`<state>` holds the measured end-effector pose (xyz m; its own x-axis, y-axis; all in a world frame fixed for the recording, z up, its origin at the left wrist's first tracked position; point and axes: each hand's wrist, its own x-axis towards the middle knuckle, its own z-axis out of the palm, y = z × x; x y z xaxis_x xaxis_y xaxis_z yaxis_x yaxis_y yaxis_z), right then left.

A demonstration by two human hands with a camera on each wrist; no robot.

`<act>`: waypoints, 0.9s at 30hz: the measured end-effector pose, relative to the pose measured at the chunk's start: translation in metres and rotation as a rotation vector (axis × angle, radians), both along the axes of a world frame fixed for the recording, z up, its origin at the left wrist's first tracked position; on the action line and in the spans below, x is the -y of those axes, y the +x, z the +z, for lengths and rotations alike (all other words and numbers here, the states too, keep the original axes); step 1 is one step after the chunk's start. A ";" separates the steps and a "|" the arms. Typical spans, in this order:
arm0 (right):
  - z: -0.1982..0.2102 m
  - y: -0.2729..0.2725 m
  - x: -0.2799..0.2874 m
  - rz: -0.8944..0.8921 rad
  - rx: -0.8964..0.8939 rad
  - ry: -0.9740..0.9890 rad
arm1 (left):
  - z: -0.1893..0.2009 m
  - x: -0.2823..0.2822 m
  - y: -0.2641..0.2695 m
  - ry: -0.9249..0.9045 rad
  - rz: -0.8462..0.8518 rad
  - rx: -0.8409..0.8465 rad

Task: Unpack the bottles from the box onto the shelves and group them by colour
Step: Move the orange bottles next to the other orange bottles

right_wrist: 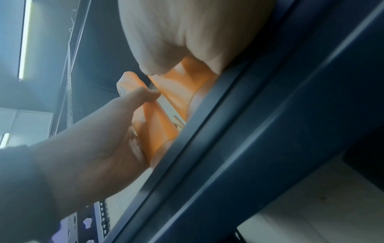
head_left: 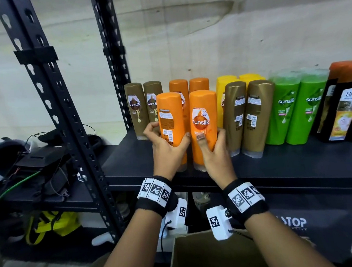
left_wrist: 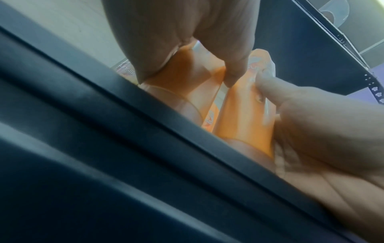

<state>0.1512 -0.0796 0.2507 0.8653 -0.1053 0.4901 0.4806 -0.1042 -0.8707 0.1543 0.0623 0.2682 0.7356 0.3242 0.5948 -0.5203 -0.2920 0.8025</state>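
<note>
Hands each grip orange bottle: my left hand (head_left: 168, 148) back-label bottle (head_left: 171, 121), my right hand (head_left: 213, 151) front-label bottle (head_left: 203, 122); both upright on shelf (head_left: 279, 167), caps down.

Left of the black upright post (head_left: 47, 84), dark gear with a green cable (head_left: 15, 185) sits heaped; a yellow bag (head_left: 51, 225) lies below it.

Both bottles gripped in the fingers are orange: the left bottle (head_left: 171, 121) shows a white printed back label, the right bottle (head_left: 203, 122) a white "sunsilk" logo. Beyond the fingertips stand brown bottles (head_left: 136, 109) and more orange bottles (head_left: 198, 84); right of the fingers, gold bottles (head_left: 251, 114), then green bottles (head_left: 295, 107).
</note>
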 end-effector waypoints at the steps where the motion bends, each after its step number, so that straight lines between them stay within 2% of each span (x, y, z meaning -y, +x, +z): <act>1: -0.001 -0.001 0.001 0.003 -0.003 -0.008 | 0.000 -0.001 -0.001 0.002 -0.001 0.001; 12: 0.005 -0.010 0.001 0.002 -0.026 -0.077 | -0.001 -0.007 -0.017 0.021 0.017 -0.071; 20: 0.002 -0.008 0.002 0.054 -0.041 -0.097 | 0.007 -0.012 -0.018 -0.054 -0.113 -0.191; 27: 0.003 -0.008 0.003 0.090 -0.061 -0.097 | 0.011 -0.014 -0.020 -0.108 -0.154 -0.162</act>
